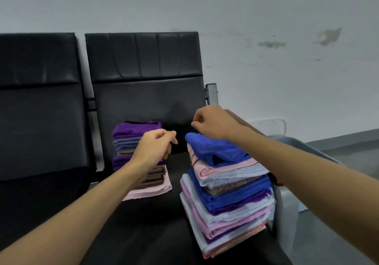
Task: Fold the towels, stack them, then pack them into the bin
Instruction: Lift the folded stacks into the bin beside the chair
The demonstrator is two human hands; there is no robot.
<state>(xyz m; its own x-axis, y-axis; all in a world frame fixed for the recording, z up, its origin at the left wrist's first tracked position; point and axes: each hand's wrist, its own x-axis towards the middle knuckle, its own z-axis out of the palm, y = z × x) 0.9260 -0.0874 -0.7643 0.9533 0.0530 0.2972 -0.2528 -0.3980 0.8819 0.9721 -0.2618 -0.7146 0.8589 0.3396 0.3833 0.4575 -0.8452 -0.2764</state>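
Observation:
Two stacks of folded towels stand on a black seat (pixel 160 223). The left stack (pixel 131 141) has a purple towel on top and a pink one at the bottom. The taller right stack (pixel 229 199) is topped by a blue towel (pixel 215 147), loosely folded. My left hand (pixel 155 145) hovers in front of the left stack, fingers curled, holding nothing. My right hand (pixel 213 123) is just above the far edge of the blue towel, fingers pinched together with nothing visible in them. The clear plastic bin (pixel 287 213) stands on the floor right of the seat, partly hidden by my right arm.
A second black seat (pixel 39 121) is at the left. A metal armrest post (pixel 212 93) rises behind my right hand. A clear lid (pixel 270 126) leans by the grey wall. Grey floor lies at the right.

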